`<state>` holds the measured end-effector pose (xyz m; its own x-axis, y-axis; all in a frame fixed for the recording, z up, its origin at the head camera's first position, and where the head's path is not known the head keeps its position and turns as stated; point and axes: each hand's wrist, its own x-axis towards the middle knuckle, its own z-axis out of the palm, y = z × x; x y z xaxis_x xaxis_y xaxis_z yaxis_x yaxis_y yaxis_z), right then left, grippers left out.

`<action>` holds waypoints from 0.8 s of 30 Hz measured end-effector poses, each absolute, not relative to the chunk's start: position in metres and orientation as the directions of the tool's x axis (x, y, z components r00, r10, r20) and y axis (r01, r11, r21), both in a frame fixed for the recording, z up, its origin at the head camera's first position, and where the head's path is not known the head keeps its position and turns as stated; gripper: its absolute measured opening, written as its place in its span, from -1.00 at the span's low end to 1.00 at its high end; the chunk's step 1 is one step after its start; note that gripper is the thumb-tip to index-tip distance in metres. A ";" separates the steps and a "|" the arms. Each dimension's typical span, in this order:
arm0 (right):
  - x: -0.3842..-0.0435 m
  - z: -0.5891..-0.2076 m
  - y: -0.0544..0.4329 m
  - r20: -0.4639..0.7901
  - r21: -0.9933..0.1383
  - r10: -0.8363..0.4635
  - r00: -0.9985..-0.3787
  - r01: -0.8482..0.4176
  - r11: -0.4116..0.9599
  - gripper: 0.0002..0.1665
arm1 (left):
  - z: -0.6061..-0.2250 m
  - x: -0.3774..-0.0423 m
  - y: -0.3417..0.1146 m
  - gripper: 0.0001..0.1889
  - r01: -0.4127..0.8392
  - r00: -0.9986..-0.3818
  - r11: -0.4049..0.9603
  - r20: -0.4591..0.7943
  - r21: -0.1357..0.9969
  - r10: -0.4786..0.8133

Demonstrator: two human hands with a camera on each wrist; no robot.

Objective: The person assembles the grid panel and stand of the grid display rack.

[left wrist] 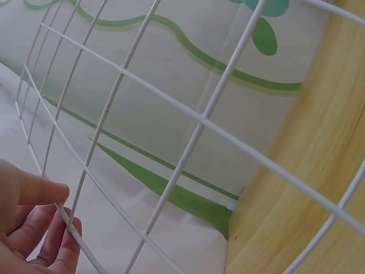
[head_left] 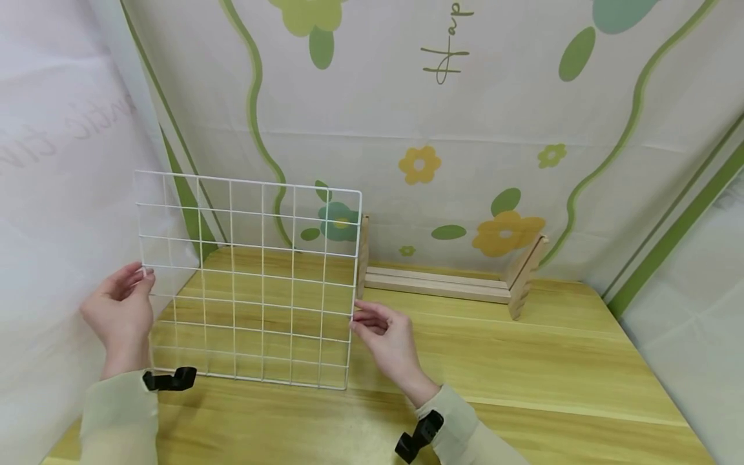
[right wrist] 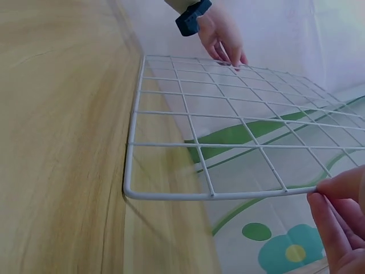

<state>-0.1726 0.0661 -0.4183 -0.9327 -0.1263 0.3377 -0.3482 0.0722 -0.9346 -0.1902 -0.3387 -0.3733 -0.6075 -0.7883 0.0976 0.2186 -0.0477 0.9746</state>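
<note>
A white wire grid panel stands upright over the left part of the table, its square mesh facing me. My left hand pinches its left edge between thumb and fingers, about halfway up. On the opposite edge, my right hand pinches the side wire slightly below mid-height. The right wrist view shows the panel's lower wire at or very near the tabletop; I cannot tell if it touches. Just right of the panel is a wooden stand with a long base bar between two uprights.
The wood-grain table spans the front. A white cloth with flowers and green vines hangs behind it. More cloth hangs at the left and right. The stand's right upright has a notched edge.
</note>
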 end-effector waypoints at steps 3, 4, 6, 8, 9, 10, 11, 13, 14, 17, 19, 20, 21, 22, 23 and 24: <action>-0.172 -0.417 0.066 0.376 -0.920 -0.119 -0.919 -0.385 0.066 -0.64 | -0.372 -0.191 -0.337 -0.71 0.269 -0.590 -0.056 0.119 0.961 -0.798; -0.172 -0.416 0.067 0.390 -0.915 -0.117 -0.913 -0.399 0.064 -0.64 | -0.372 -0.191 -0.337 -0.71 0.279 -0.585 -0.054 0.125 0.959 -0.801; -0.171 -0.416 0.067 0.413 -0.905 -0.112 -0.904 -0.421 0.058 -0.65 | -0.372 -0.190 -0.336 -0.71 0.303 -0.576 -0.051 0.140 0.952 -0.806; -0.171 -0.415 0.068 0.433 -0.896 -0.107 -0.895 -0.440 0.053 -0.65 | -0.371 -0.190 -0.335 -0.71 0.323 -0.570 -0.053 0.150 0.945 -0.808; -0.171 -0.415 0.068 0.442 -0.892 -0.104 -0.891 -0.449 0.051 -0.66 | -0.371 -0.190 -0.334 -0.71 0.333 -0.567 -0.050 0.157 0.942 -0.809; -0.171 -0.415 0.068 0.452 -0.887 -0.102 -0.886 -0.459 0.052 -0.66 | -0.370 -0.190 -0.334 -0.71 0.340 -0.564 -0.051 0.161 0.939 -0.810; -0.171 -0.416 0.068 0.462 -0.882 -0.100 -0.881 -0.468 0.051 -0.66 | -0.370 -0.190 -0.333 -0.71 0.349 -0.562 -0.053 0.163 0.936 -0.811; -0.171 -0.416 0.068 0.484 -0.870 -0.098 -0.870 -0.490 0.057 -0.66 | -0.370 -0.189 -0.332 -0.70 0.356 -0.562 -0.062 0.160 0.933 -0.811; -0.172 -0.416 0.069 0.494 -0.863 -0.098 -0.864 -0.501 0.062 -0.65 | -0.370 -0.189 -0.332 -0.70 0.361 -0.563 -0.067 0.160 0.930 -0.811; -0.172 -0.416 0.068 0.524 -0.844 -0.101 -0.846 -0.531 0.069 -0.65 | -0.371 -0.189 -0.333 -0.68 0.367 -0.572 -0.082 0.155 0.927 -0.805; -0.172 -0.417 0.068 0.538 -0.835 -0.105 -0.836 -0.546 0.069 -0.65 | -0.372 -0.190 -0.334 -0.67 0.374 -0.580 -0.078 0.167 0.924 -0.797; -0.172 -0.417 0.068 0.543 -0.831 -0.105 -0.833 -0.551 0.073 -0.65 | -0.373 -0.190 -0.335 -0.66 0.376 -0.583 -0.065 0.181 0.924 -0.792; -0.172 -0.417 0.068 0.548 -0.828 -0.106 -0.830 -0.556 0.076 -0.65 | -0.374 -0.190 -0.334 -0.66 0.375 -0.583 -0.044 0.199 0.926 -0.788; -0.172 -0.417 0.068 0.552 -0.825 -0.105 -0.827 -0.560 0.079 -0.66 | -0.375 -0.190 -0.334 -0.65 0.380 -0.578 -0.020 0.220 0.925 -0.785; -0.172 -0.417 0.068 0.553 -0.823 -0.107 -0.826 -0.562 0.085 -0.66 | -0.375 -0.189 -0.332 -0.64 0.383 -0.570 0.007 0.242 0.924 -0.785; -0.172 -0.418 0.069 0.556 -0.820 -0.108 -0.824 -0.565 0.088 -0.65 | -0.374 -0.189 -0.330 -0.63 0.379 -0.558 0.045 0.267 0.924 -0.786</action>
<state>-0.1720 0.0687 -0.4177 -0.8240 -0.1079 0.5562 -0.5652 0.0884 -0.8202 -0.1892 -0.3303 -0.3741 -0.5582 -0.7856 0.2670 0.3786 0.0451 0.9244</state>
